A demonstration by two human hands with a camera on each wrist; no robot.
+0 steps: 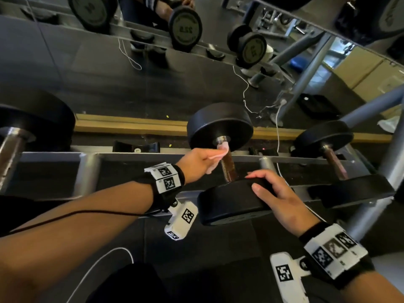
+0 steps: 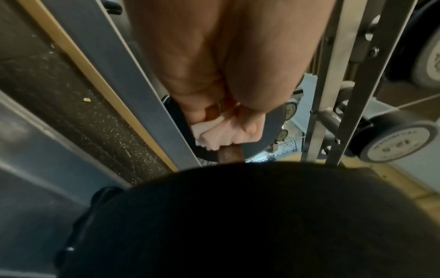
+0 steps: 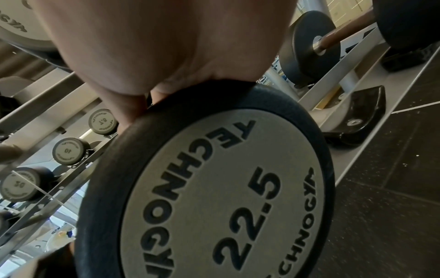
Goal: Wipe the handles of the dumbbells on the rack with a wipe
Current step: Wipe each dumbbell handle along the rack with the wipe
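The middle dumbbell lies across the rack with a black far head (image 1: 220, 127), a brown handle (image 1: 229, 171) and a black near head (image 1: 231, 204). My left hand (image 1: 215, 155) grips a white wipe (image 1: 224, 148) wrapped round the far end of the handle, right against the far head. The left wrist view shows the bunched wipe (image 2: 214, 133) on the handle (image 2: 231, 155), held by the left hand (image 2: 214, 75). My right hand (image 1: 260, 182) holds the top rim of the near head, fingers bent over it. Its face reads 22.5 (image 3: 214, 188), with the right hand (image 3: 154, 47) above.
A larger dumbbell (image 1: 32, 119) sits at the left and a smaller one (image 1: 323, 136) at the right on the grey rack rail (image 1: 54, 156). An empty black saddle (image 1: 136, 146) lies between. A mirror stands behind the rack. A white cable (image 1: 278, 136) hangs by the middle dumbbell.
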